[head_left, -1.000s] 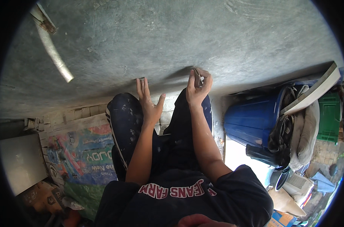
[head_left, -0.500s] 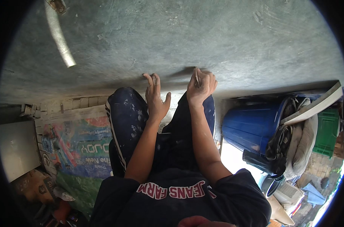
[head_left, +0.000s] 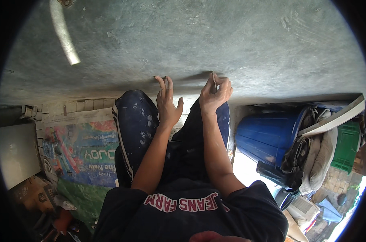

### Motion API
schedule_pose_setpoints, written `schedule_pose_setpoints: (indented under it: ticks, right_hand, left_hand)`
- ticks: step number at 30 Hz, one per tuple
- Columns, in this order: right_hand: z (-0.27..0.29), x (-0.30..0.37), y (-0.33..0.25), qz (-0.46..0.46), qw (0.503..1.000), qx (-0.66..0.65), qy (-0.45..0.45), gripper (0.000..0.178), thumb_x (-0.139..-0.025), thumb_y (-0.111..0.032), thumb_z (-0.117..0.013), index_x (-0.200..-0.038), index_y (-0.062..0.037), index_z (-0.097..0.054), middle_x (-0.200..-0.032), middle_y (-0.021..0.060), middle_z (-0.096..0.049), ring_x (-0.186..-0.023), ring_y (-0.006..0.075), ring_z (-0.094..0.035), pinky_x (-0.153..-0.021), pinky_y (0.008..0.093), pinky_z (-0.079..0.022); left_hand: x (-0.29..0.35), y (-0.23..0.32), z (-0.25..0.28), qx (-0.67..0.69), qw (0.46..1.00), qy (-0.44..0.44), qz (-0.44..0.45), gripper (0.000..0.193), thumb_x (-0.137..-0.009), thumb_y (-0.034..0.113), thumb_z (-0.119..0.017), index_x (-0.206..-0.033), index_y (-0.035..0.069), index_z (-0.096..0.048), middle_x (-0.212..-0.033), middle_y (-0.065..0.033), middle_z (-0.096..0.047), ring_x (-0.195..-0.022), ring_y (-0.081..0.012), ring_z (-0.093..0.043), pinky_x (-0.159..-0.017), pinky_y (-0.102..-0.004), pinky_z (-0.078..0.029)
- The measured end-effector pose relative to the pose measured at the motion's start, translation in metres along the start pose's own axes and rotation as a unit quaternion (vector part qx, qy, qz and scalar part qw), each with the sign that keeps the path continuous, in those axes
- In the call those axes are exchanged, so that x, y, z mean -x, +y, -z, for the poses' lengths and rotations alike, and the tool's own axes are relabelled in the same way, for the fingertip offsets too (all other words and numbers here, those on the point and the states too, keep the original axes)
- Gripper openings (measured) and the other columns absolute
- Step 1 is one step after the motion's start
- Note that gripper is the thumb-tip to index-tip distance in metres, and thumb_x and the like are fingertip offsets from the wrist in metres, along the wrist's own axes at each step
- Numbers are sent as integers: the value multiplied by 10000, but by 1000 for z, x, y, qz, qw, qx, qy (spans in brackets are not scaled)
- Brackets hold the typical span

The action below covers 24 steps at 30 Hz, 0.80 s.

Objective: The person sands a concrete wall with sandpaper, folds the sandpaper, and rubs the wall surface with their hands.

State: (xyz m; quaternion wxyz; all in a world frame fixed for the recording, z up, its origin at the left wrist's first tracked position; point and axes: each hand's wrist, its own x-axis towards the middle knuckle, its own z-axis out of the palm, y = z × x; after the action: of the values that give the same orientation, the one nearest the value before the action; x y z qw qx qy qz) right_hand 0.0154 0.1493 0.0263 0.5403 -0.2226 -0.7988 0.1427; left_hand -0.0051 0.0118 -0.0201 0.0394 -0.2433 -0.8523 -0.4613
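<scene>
A grey, smoothly coated wall (head_left: 183, 36) with scratches and dusty smears fills the upper part of the view. My right hand (head_left: 216, 97) is closed round a thin flat piece (head_left: 214, 83), seen nearly edge-on, whose tip meets the wall or lies very close to it. What kind of piece it is cannot be made out. To its left, my left hand (head_left: 168, 108) holds nothing; its fingers are apart and point up toward the wall, fingertips at or near the surface. Pale dust coats both hands.
My knees, in dark, white-spotted trousers (head_left: 136, 117), sit below the hands. On the right lies a blue barrel (head_left: 263, 135) beside cloths (head_left: 318, 157), a curved white strip (head_left: 336, 119) and a green crate (head_left: 345, 145). A printed banner (head_left: 84, 149) hangs at left.
My right hand has shifted slightly right with the thin flat piece, its grip turned a little. My left hand has risen very slightly. The whole view has tilted a touch.
</scene>
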Motion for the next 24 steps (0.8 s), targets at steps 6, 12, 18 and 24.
schedule_pose_setpoints:
  ticks: [6, 12, 18, 24]
  right_hand:
    - [-3, -4, -2, -2, 1000, -5, 7, 149, -768, 3, -721, -835, -68, -609, -695, 10, -529, -624, 193, -493, -632, 332, -323]
    - [-6, 6, 1, -25, 1000, 2, -3, 159, -763, 7, -722, -810, -75, -594, -707, 17, -548, -627, 208, -503, -639, 337, -331]
    - [-14, 8, 1, -28, 999, -13, 16, 186, -745, 2, -716, -755, -58, -541, -658, 19, -518, -603, 218, -480, -610, 351, -288]
    - [-6, 3, -7, -35, 999, -2, 17, 166, -743, -4, -727, -786, -69, -580, -687, 17, -540, -611, 203, -489, -636, 337, -302]
  left_hand:
    - [2, -2, -2, -2, 1000, 5, -1, 943, -746, 30, -698, -1520, 68, -161, -1556, -285, 9, -1291, -435, -400, -1027, -470, -356]
    - [1, -3, -2, 8, 1000, 3, 2, 947, -745, 26, -700, -1520, 63, -156, -1554, -292, 19, -1301, -438, -395, -1019, -464, -364]
    - [-2, -4, -3, 6, 1000, 4, -11, 949, -747, 26, -700, -1519, 53, -148, -1549, -301, 39, -1312, -434, -385, -1021, -466, -357]
    - [1, -1, -5, 14, 1000, -7, -2, 956, -748, 17, -696, -1519, 44, -132, -1548, -304, 38, -1334, -435, -357, -1028, -455, -352]
